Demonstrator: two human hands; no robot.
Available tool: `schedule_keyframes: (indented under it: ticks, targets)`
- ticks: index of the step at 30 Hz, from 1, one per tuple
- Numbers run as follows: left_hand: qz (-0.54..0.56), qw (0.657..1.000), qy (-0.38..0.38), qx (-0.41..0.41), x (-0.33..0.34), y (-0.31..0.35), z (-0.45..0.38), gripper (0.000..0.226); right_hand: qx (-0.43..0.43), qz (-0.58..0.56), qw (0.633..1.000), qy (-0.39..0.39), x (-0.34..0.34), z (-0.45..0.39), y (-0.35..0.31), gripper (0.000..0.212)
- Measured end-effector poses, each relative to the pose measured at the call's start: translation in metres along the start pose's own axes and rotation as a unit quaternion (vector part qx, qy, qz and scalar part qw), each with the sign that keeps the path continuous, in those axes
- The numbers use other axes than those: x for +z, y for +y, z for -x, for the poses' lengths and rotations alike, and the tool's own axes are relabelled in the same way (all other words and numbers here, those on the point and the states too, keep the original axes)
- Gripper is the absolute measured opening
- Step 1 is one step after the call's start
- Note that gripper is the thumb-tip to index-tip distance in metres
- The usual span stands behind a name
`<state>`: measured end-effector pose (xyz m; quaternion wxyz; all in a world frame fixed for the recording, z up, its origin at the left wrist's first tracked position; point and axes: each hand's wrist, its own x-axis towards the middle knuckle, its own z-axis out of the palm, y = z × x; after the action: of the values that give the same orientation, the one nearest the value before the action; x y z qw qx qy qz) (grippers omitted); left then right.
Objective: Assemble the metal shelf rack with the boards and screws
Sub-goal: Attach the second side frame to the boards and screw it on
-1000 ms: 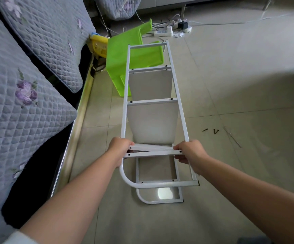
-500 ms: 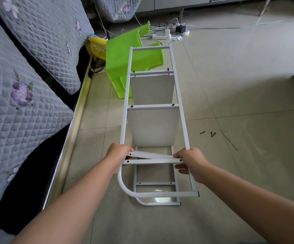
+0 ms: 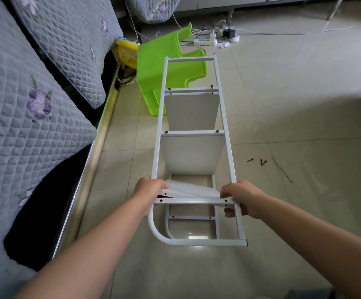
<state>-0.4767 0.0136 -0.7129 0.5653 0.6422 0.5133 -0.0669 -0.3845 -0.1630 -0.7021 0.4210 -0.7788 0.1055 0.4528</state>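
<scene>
The white metal rack (image 3: 193, 147) lies long on the tile floor (image 3: 294, 93), with its far end pointing away from the person. Two white boards (image 3: 192, 113) already sit between its side frames. A third board (image 3: 191, 192) sits crooked at the near crossbar. The rack's curved foot (image 3: 160, 231) is closest to the person.

Three dark screws (image 3: 261, 161) lie on the floor to the right of the rack, with a thin tool (image 3: 283, 170) just beside them. A green plastic stool (image 3: 153, 67) lies tipped over behind the far end. A yellow basket (image 3: 127, 53) is next to it. A power strip (image 3: 205, 41) and cables lie farther back. A sofa with grey quilted cushions (image 3: 24, 117) runs along the left side.

The left hand (image 3: 151, 192) grips the left rail, fingers curled around it at the loose board's end. The right hand (image 3: 240, 198) grips the right rail, with fingers (image 3: 226, 194) bent over the board's other end.
</scene>
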Motion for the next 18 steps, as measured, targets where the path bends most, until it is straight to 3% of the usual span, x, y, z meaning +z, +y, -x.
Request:
schedule_keyframes:
  ticks: [6, 11, 15, 18]
  targets:
    - [0.039, 0.998, -0.052, -0.017, -0.002, -0.006, 0.007, 0.024, -0.043, -0.106, 0.993, 0.04, -0.002, -0.007, 0.004, 0.025]
    - [0.001, 0.999, -0.023, -0.026, -0.003, 0.002, 0.009, 0.021, -0.101, -0.161, 0.972, 0.14, -0.016, -0.005, -0.006, 0.04]
    - [-0.03, 1.0, 0.006, -0.002, -0.005, 0.006, 0.008, 0.014, -0.181, -0.024, 0.952, 0.245, -0.036, 0.0, -0.013, 0.047]
    - [-0.046, 0.999, 0.012, 0.012, -0.003, 0.004, 0.009, 0.014, -0.267, 0.156, 0.9, 0.309, -0.048, 0.012, -0.021, 0.049]
